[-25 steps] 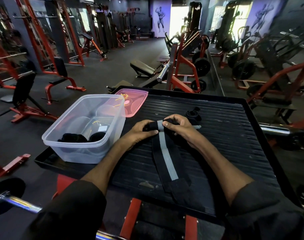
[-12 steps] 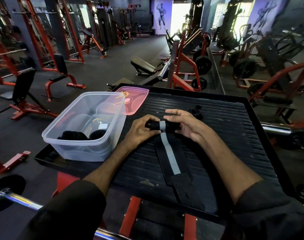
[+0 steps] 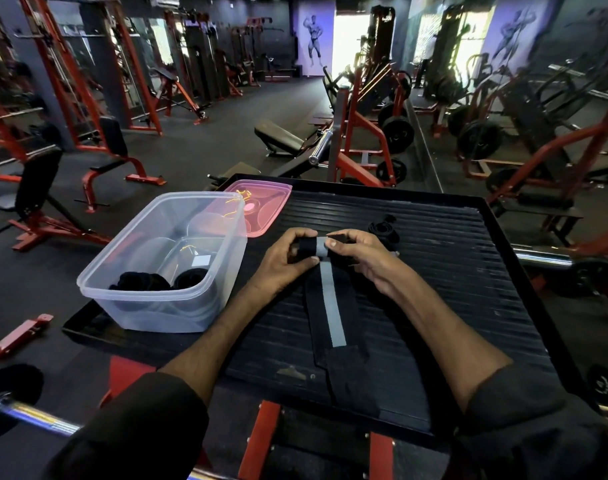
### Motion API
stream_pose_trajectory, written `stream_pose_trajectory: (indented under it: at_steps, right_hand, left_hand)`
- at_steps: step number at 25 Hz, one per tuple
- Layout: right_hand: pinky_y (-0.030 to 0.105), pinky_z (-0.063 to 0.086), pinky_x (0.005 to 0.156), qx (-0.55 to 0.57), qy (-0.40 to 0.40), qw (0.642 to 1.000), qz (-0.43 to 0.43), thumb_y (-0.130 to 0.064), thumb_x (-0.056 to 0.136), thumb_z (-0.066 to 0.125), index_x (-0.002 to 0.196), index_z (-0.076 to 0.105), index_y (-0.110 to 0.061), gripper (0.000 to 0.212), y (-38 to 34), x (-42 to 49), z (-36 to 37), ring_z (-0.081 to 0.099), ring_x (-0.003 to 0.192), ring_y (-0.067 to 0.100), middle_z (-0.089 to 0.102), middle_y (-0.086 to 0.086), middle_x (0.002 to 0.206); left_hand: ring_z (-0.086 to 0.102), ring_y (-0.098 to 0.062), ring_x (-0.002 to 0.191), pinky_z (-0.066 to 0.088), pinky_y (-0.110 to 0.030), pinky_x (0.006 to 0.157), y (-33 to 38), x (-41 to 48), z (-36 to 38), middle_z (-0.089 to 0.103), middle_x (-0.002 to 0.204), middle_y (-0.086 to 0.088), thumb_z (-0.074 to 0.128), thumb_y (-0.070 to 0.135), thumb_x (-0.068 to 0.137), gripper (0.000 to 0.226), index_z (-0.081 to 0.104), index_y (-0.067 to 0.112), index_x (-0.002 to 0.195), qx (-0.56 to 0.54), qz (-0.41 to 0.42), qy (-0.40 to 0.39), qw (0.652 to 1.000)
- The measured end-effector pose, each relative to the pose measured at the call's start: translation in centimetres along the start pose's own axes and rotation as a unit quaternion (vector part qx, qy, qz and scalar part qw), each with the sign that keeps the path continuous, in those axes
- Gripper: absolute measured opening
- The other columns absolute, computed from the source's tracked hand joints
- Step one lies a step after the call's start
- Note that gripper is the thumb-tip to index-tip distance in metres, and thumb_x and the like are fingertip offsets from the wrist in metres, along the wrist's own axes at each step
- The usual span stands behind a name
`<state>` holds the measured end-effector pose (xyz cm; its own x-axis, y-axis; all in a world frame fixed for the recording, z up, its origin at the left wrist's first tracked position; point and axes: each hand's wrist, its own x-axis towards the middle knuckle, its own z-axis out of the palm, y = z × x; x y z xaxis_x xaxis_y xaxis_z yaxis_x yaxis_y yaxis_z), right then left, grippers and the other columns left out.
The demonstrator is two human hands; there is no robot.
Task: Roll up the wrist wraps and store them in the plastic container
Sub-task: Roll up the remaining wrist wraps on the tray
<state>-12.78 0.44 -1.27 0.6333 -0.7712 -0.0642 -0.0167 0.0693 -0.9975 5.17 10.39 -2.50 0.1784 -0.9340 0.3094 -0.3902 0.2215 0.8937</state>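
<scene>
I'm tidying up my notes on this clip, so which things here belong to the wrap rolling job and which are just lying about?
Job: striped wrist wrap, held by left hand and right hand; plastic container; rolled wraps inside it; loose wrap beyond the right hand.
Lying about: pink lid, barbell, black bench, weight plates.

The room is a dark gym with black floor (image 3: 268, 105). Far beyond the left hand (image 3: 283, 261) a bright opening (image 3: 347, 39) shines beside a bodybuilder poster (image 3: 314, 38) at the far end. Left of this hand stand red racks (image 3: 70, 74) and a padded seat (image 3: 36, 178). Beyond the right hand (image 3: 361, 254) are red machines (image 3: 359, 124) with black weight plates (image 3: 398, 131)
</scene>
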Motion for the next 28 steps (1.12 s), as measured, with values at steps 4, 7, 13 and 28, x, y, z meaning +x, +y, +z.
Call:
stream_pose_trajectory:
  at_steps: [4,7,13,28]
  right_hand:
    - [0.031,0.057,0.091,0.048,0.012,0.999,-0.022,-0.007,0.087,0.075,0.12,0.069,-0.004,0.034,0.7,0.2,0.6,0.072,0.097,0.024,0.075,0.016,0.104]
    - [0.023,0.058,0.079,0.09,0.032,0.995,-0.034,0.003,0.088,0.069,0.118,0.069,0.001,0.03,0.5,0.4,1.3,0.072,0.086,0.017,0.075,0.009,0.091]
    - [0.026,0.059,0.075,0.117,-0.005,0.993,0.025,0.006,0.088,0.066,0.122,0.068,-0.005,0.036,-0.7,0.0,0.8,0.072,0.086,0.018,0.074,0.009,0.095]
    - [0.037,0.05,0.097,-0.046,-0.068,0.995,0.062,-0.032,0.093,0.07,0.119,0.067,-0.014,0.031,-0.8,-0.3,-0.7,0.067,0.11,0.025,0.073,0.007,0.116]
  left_hand:
    - [0.06,-0.011,0.114,0.045,-0.033,0.099,0.9,0.0,0.9,0.066,0.118,0.006,0.06,0.028,0.099,0.045,0.044,0.032,0.141,-0.179,-0.191,-0.059,0.963]
    - [0.059,-0.014,0.116,0.042,-0.033,0.107,0.6,0.4,1.8,0.064,0.12,0.001,0.057,0.024,0.101,0.05,0.032,0.033,0.143,-0.229,-0.209,-0.053,0.949]
    - [0.066,-0.006,0.101,0.053,-0.018,0.089,0.0,0.1,0.6,0.071,0.112,-0.001,0.07,0.012,0.093,0.036,0.06,0.005,0.126,-0.089,-0.098,-0.011,0.991]
    - [0.063,0.007,0.101,0.049,-0.014,0.091,-0.1,0.0,-0.5,0.065,0.114,0.003,0.078,-0.003,0.081,0.048,0.06,0.005,0.124,-0.038,-0.04,-0.04,0.998]
